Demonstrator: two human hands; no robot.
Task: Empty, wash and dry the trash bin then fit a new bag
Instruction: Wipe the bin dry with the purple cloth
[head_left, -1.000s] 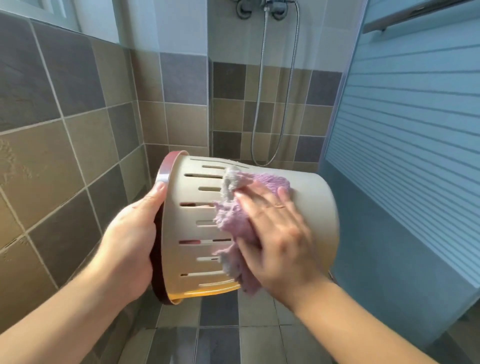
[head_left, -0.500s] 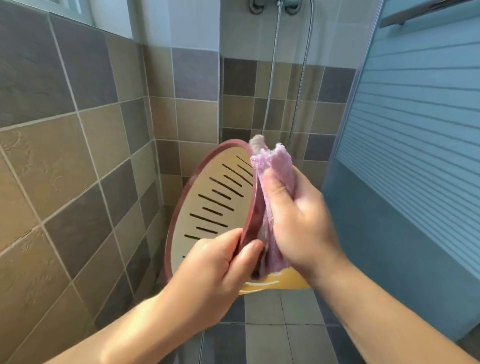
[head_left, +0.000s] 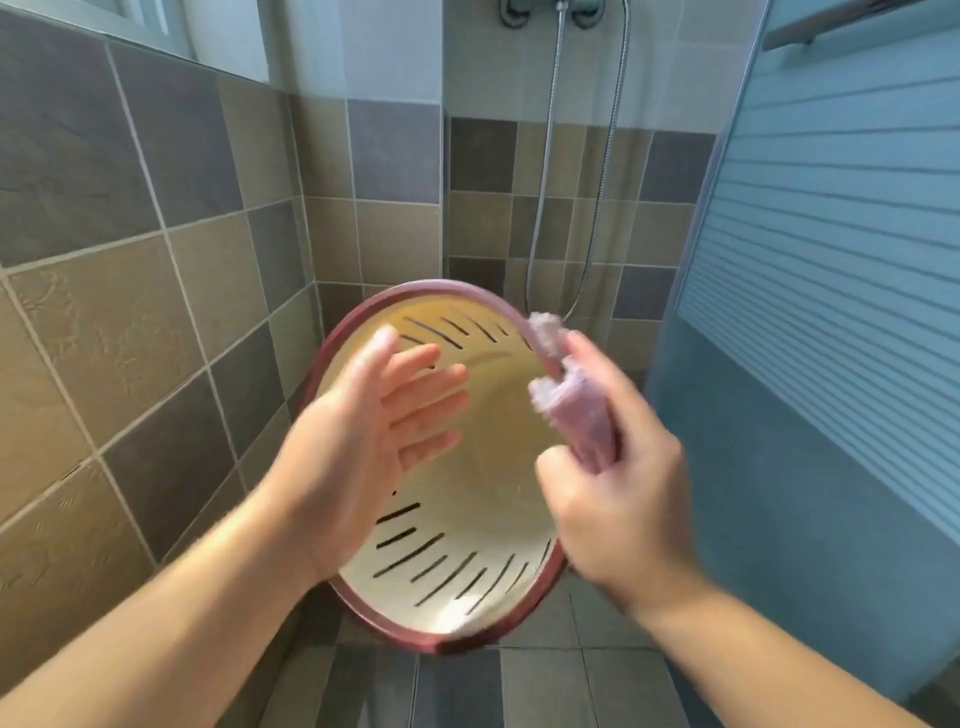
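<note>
The cream trash bin (head_left: 467, 561) with a dark red rim and slotted walls is tipped with its mouth toward me, held up over the floor. My right hand (head_left: 618, 493) grips a pink cloth (head_left: 576, 415) against the bin's right rim and holds the bin there. My left hand (head_left: 363, 431) hovers in front of the bin's opening with its fingers straight and spread, holding nothing. The bin looks empty inside; its outside is hidden.
Tiled walls stand close on the left and behind. A shower hose (head_left: 545, 171) hangs on the back wall. A blue striped glass partition (head_left: 831, 260) closes off the right. Grey floor tiles (head_left: 467, 691) lie below.
The bin has turned from side-on to mouth toward me. My left hand has let go of the rim and opened. My right hand with the cloth has moved to the right rim.
</note>
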